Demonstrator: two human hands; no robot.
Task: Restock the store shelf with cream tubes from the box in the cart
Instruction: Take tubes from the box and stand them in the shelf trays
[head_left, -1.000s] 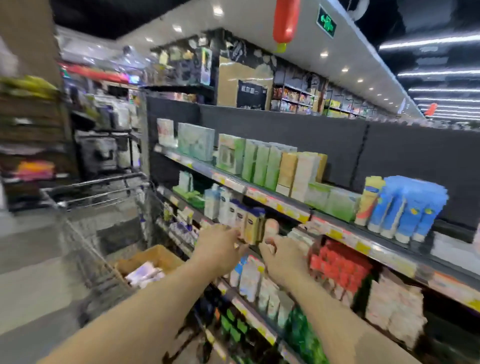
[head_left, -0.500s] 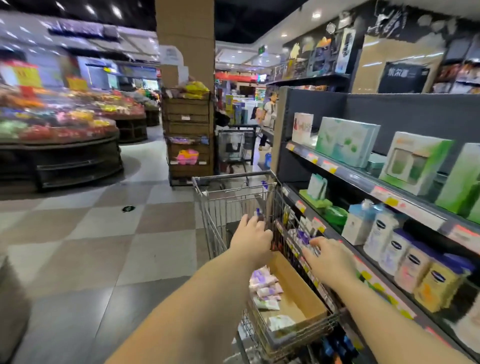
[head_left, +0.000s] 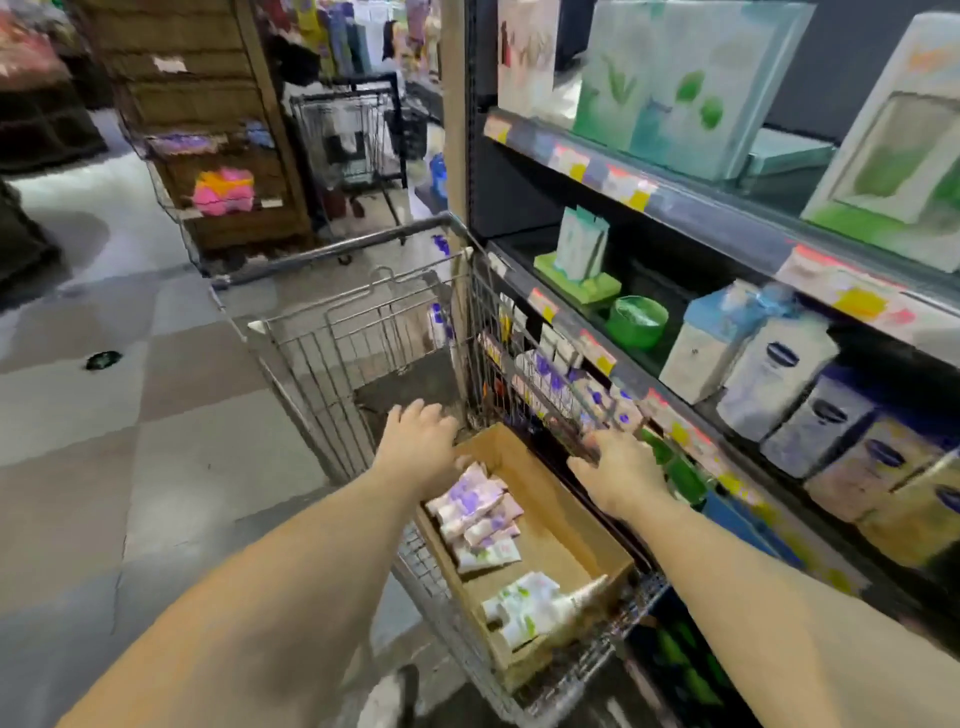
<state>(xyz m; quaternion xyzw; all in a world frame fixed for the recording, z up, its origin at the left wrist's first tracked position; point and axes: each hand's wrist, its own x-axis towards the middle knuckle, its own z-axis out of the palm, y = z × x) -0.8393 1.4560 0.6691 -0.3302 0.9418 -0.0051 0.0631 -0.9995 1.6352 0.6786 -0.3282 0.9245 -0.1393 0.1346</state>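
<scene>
While both hands are reaching low over the cart (head_left: 332, 332), the left hand (head_left: 421, 447) is hovering, fingers spread and holding nothing, above the box (head_left: 561, 525) at centre frame; the right hand (head_left: 618, 467) is extended empty beside the wire wall. Cream tubes (head_left: 478, 512) are lying loose inside the box. Likely risk: a hurried grab snagging the wire or spilling tubes.
</scene>
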